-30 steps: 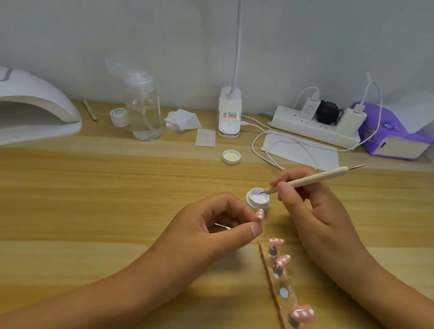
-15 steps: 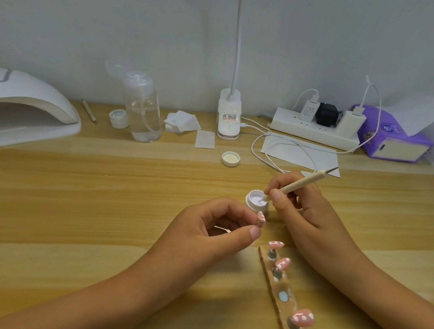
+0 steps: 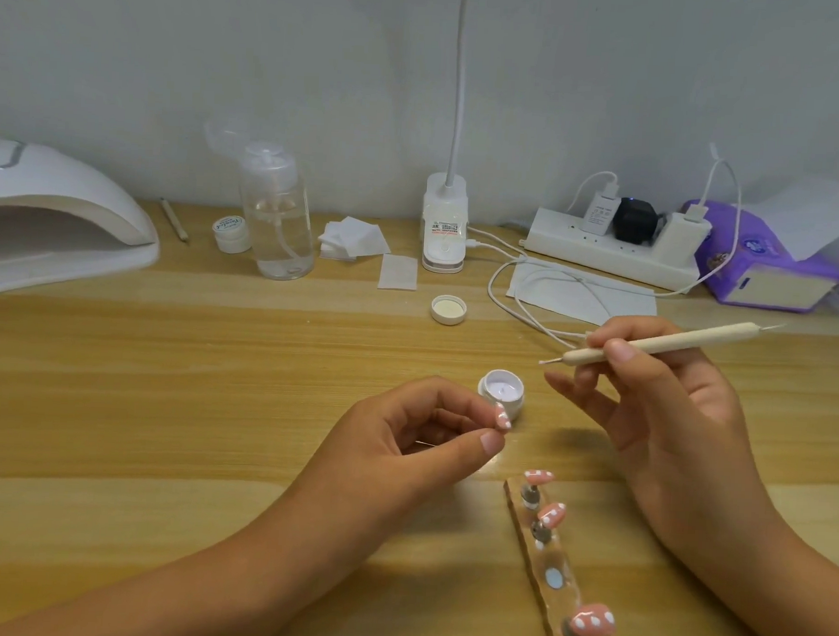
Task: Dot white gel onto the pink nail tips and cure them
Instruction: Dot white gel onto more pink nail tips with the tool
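Note:
My left hand [image 3: 402,442] pinches a pink nail tip [image 3: 645,426] with white dots between thumb and forefinger, just in front of the open white gel pot [image 3: 501,391]. Held by my right hand [image 3: 654,405], the cream dotting tool [image 3: 656,345] is lifted above the table, its small tip pointing left, right of the pot. A clear holder strip [image 3: 553,571] lies at the bottom right. It carries three pink dotted tips [image 3: 539,477] [image 3: 551,516] [image 3: 592,626] on stands, with one stand bare.
The white curing lamp [image 3: 51,225] stands at the far left. Along the back are a small jar [image 3: 231,232], a clear pump bottle [image 3: 277,220], wipes [image 3: 353,243], a desk lamp base [image 3: 444,227], a power strip [image 3: 613,249] with cables, and a purple tissue pack [image 3: 765,275]. The pot's lid [image 3: 449,309] lies mid-table.
My right hand has lifted the dotting tool out of the gel pot and moved it up and to the right. The left hand still holds the nail tip in place.

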### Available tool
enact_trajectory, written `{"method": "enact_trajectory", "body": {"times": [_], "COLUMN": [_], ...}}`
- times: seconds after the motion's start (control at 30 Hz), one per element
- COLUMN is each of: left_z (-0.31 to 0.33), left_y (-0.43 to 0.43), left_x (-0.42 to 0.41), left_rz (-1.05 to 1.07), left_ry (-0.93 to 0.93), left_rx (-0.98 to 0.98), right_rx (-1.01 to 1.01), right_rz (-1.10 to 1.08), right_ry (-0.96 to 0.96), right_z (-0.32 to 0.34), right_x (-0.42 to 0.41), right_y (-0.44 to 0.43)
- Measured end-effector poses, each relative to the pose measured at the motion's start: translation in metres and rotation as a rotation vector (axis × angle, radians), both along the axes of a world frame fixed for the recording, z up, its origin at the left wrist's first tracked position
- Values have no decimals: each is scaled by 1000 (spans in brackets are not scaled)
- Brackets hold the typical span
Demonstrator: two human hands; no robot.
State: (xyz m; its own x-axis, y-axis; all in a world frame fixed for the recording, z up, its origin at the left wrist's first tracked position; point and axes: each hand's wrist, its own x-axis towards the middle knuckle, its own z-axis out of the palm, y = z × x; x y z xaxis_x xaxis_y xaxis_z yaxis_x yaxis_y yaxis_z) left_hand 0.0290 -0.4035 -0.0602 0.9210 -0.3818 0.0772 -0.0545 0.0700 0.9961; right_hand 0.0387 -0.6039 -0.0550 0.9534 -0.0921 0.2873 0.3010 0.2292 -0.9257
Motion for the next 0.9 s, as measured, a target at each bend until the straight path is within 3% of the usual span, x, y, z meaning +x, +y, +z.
{"method": "enact_trajectory", "body": {"times": [0.27,0.9], "left_z": [-1,-2], "left_y": [0,1], "left_x": [0,0], "left_rz": [-12,-35], "left_ry": [-6,-16], "left_rx": [4,7], "right_rx": [86,-2], "right_rz": [280,300], "right_ry": [37,78], "right_z": [1,1], "right_x": [-6,-8], "right_y": [4,6]}}
